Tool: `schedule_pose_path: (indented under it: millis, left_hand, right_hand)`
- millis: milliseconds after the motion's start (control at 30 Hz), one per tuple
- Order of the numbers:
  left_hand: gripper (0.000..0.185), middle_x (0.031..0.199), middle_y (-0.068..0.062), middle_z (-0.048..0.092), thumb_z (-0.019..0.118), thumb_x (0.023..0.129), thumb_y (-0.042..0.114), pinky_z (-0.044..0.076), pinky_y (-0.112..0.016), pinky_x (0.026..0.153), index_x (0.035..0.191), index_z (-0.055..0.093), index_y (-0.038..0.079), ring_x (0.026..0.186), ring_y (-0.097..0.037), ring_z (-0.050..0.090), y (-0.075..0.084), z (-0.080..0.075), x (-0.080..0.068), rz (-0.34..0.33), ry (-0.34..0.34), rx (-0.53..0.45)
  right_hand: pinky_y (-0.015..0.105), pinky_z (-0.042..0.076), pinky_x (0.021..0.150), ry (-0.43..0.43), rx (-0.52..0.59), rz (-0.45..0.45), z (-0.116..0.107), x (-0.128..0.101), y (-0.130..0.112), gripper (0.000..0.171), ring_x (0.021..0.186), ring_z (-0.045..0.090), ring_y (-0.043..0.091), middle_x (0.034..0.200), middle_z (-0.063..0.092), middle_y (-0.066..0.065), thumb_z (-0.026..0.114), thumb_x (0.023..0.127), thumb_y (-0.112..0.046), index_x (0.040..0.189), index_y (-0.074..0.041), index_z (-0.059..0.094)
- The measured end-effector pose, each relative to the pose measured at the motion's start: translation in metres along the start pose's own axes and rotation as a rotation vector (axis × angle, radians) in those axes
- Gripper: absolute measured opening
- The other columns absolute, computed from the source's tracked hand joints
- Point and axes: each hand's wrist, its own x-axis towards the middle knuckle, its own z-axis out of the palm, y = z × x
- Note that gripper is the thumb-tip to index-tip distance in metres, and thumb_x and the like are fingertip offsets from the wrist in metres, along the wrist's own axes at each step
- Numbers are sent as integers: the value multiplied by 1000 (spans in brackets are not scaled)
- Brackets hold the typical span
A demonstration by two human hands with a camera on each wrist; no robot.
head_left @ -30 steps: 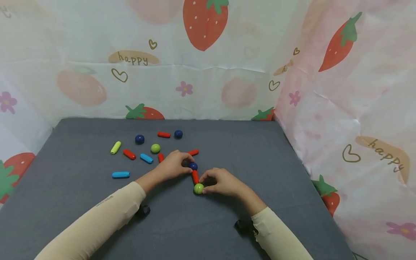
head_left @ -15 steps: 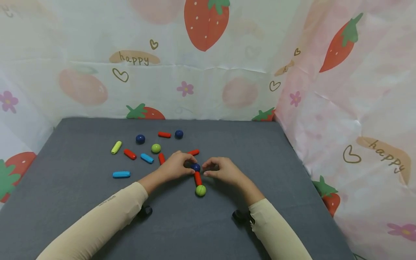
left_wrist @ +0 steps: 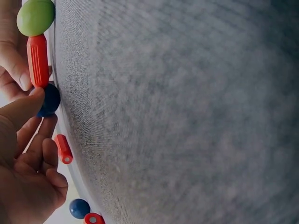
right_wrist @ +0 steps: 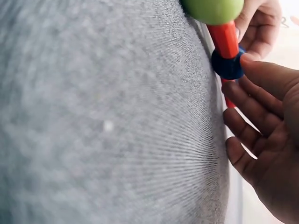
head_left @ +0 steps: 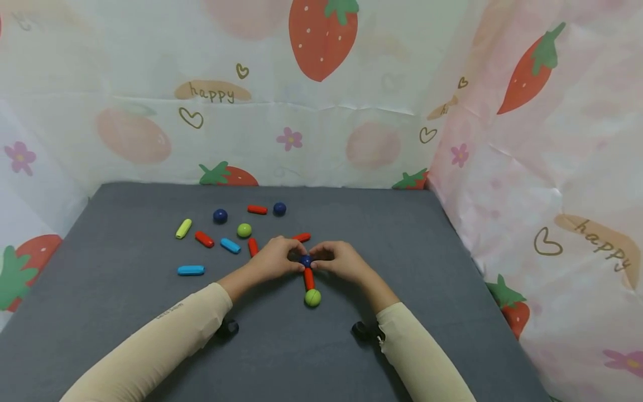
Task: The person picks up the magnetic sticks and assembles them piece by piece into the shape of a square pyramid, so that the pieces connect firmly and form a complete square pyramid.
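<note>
A blue ball (head_left: 306,260), a red stick (head_left: 308,278) and a green ball (head_left: 312,297) lie joined in a line on the grey mat (head_left: 427,279). My left hand (head_left: 293,259) pinches the blue ball from the left; in the left wrist view its thumb (left_wrist: 23,109) lies against the blue ball (left_wrist: 49,99). My right hand (head_left: 317,259) meets the same ball from the right, and its thumb (right_wrist: 271,77) presses on the blue ball (right_wrist: 227,65). The red stick (right_wrist: 225,39) and the green ball (right_wrist: 212,9) lie free.
Loose pieces lie behind the hands: red sticks (head_left: 301,237) (head_left: 257,209) (head_left: 204,239), blue sticks (head_left: 230,245) (head_left: 191,270), a yellow-green stick (head_left: 183,228), blue balls (head_left: 220,216) (head_left: 279,209) and a green ball (head_left: 244,230). Strawberry-print cloth walls (head_left: 502,167) close the back and right.
My right hand has left the green ball and moved up to the blue ball. The left hand has stayed at the blue ball. The joined pieces lie as before.
</note>
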Motion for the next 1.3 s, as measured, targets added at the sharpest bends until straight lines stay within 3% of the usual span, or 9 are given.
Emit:
schedule_pose_path:
  millis: [167, 400, 833, 1067, 1300]
  left_hand:
    - [25, 109, 3, 76, 84, 87, 26, 45, -45, 102, 109, 75, 19, 108, -21, 63, 0, -2, 0, -26, 12, -18]
    - [23, 100, 5, 73, 84, 87, 27, 53, -39, 91, 105, 74, 18, 97, -15, 66, 2, -1, -1, -36, 32, -23]
    - [22, 103, 2, 74, 84, 87, 22, 54, -39, 90, 105, 73, 15, 100, -17, 69, 2, 1, -2, -44, 32, -62]
    - [28, 106, 2, 74, 85, 86, 25, 49, -41, 93, 110, 72, 15, 101, -19, 60, -1, -6, -2, -17, 23, 31]
    - [30, 109, 1, 70, 81, 90, 25, 49, -39, 86, 116, 71, 14, 99, -20, 54, -5, -18, 7, -56, 58, 21]
  right_hand:
    - [35, 54, 92, -5, 7, -9, 2, 2, 1, 29, 105, 68, 11, 114, 75, -4, 77, 94, -25, 122, -19, 74]
    - [36, 54, 94, -28, 5, 0, 1, 5, 3, 29, 106, 67, 11, 116, 75, -3, 76, 95, -23, 124, -18, 74]
    - [31, 53, 84, -74, 10, -4, -1, 8, 3, 29, 100, 65, 14, 119, 74, 0, 73, 97, -23, 125, -17, 73]
    - [30, 52, 78, -67, 24, -1, 0, 7, 3, 27, 93, 64, 14, 115, 75, 1, 74, 96, -22, 123, -16, 74]
    - [31, 51, 77, -30, 15, 19, -3, 4, 4, 27, 89, 63, 16, 111, 75, 0, 76, 95, -24, 121, -17, 75]
